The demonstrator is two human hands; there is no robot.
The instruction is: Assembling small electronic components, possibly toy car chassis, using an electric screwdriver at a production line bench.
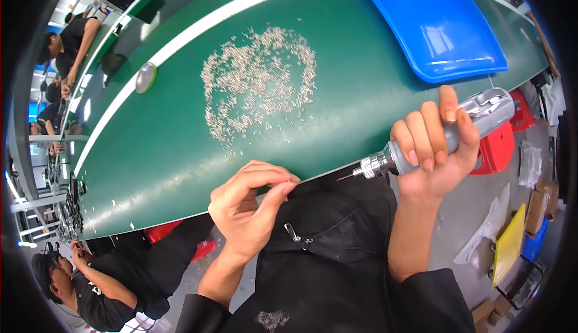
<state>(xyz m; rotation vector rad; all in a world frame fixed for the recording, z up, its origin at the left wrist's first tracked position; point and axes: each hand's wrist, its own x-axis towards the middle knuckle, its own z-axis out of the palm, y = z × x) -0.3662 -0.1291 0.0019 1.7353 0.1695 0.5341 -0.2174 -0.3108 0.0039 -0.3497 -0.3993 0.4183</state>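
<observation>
My right hand (436, 140) is wrapped round a grey electric screwdriver (498, 109), fingers curled over its body. Its silver chuck and thin bit point left, just off the table's near edge. At that edge my left hand (250, 203) is closed, thumb and forefinger pinched together; whatever lies between the tips is too small to name. Beyond my left hand, a loose ring-shaped heap of tiny silvery metal pieces (241, 71) spreads over the green tabletop (162, 158).
A blue plastic tray (448, 32) rests on the table at the far right. To the far left stands a small round lidded tin (145, 78). Red stools (498, 149) are beside the table. Another person (108, 279) sits at the left, with more people farther off.
</observation>
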